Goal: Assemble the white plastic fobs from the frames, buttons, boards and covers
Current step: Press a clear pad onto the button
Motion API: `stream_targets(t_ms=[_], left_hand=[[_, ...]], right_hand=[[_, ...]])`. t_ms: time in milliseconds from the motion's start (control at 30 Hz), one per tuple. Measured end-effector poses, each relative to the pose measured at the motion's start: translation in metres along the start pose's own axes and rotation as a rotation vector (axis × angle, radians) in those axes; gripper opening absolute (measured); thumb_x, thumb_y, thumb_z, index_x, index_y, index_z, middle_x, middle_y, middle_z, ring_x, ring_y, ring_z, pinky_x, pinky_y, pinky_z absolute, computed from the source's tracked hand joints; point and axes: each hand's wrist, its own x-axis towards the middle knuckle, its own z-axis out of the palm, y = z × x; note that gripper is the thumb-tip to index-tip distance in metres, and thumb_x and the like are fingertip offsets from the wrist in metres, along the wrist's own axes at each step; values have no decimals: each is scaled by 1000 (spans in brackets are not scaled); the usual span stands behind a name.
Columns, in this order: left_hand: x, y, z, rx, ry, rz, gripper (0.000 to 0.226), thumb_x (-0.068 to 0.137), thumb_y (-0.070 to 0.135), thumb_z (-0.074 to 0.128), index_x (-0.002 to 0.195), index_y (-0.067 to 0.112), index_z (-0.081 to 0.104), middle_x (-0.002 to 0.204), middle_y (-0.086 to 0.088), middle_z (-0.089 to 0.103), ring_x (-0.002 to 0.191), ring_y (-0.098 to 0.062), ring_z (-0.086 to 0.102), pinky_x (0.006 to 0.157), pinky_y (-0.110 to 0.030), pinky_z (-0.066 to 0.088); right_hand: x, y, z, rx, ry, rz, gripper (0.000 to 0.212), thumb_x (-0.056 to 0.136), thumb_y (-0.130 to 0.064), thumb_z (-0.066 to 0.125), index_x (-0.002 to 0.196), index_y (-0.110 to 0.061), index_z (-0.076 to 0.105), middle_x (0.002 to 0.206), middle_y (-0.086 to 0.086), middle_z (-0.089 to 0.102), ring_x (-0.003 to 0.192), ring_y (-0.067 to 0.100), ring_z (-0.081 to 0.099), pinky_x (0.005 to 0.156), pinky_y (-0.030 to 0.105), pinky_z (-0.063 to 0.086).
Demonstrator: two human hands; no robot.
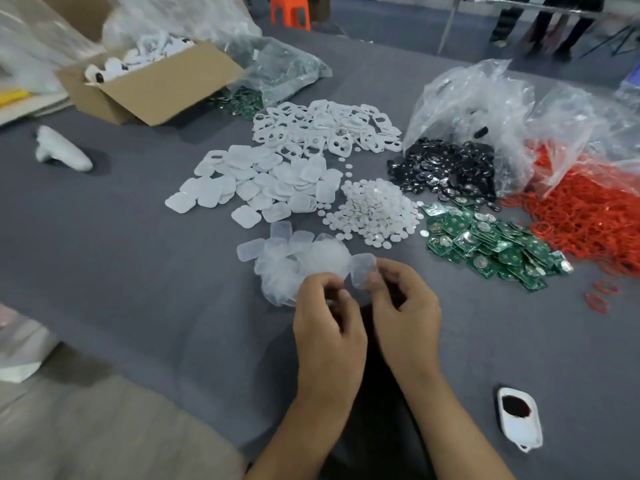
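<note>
Blurry white pieces (145,51) in cardboard box (156,93)

We've got a grey table (138,271). Left of the button heap (375,209) lie covers (256,181), behind it frames (329,129), to its right green boards (485,244), and far behind-left a cardboard box (152,91).

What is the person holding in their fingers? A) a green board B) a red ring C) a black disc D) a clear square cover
D: the right hand pinches a clear square cover with rounded corners, see-through rather than green, red or black.
</note>
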Motion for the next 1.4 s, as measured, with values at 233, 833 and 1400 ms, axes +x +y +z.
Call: stream_targets(t_ms=[233,833,1400], left_hand=[[-10,11,-7,-228,-278,34,31,95,23,74,120,29,56,99,15,76,94,-8,74,82,-15,52],[-73,58,25,-419,-787,-315,29,82,23,81,106,29,67,91,-6,79,89,-18,76,81,-24,57],[-93,39,35,297,-849,247,82,68,54,88,138,48,44,124,39,50,128,17,28,103,-9,26]], right_hand=[[-27,-15,-54,327,-82,191,16,93,0,64,104,-10,70,87,5,78,79,14,74,67,18,55],[-91,-7,-177,363,-16,288,14,90,-10,71,100,-19,75,75,9,72,69,14,64,68,23,54],[-88,26,-201,-94,161,312,13,88,-16,73,80,-25,75,64,-1,69,56,13,64,63,36,56]])
